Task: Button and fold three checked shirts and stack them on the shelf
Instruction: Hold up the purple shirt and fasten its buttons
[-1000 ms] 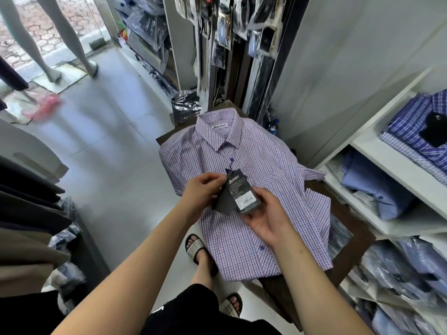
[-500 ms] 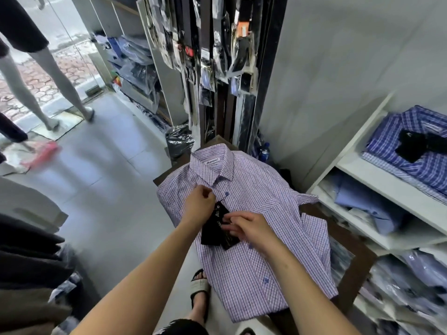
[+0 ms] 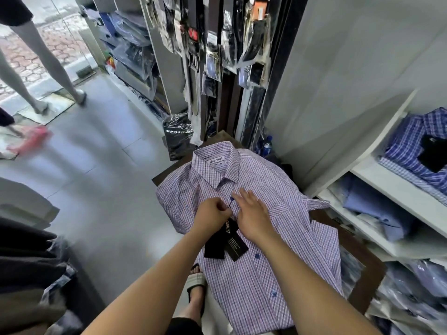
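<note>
Shirt [image 3: 254, 274] flat on tabletop [image 3: 362, 259], collar at far end. Both hands on shirt front below collar: left hand [image 3: 211, 215] beside right hand [image 3: 251, 217]. Hang tags [image 3: 226, 245] on shirt just below hands. Shelf [image 3: 396, 189] right of tabletop, folded shirts [image 3: 411, 146] on it.

The left hand [image 3: 212, 215] and right hand [image 3: 251, 217] cover the shirt's [image 3: 261, 281] placket toward 12 o'clock. At 9 o'clock, a pink thing [image 3: 31, 141] is blurred. The tags' [image 3: 226, 243] small print is unreadable.
</note>
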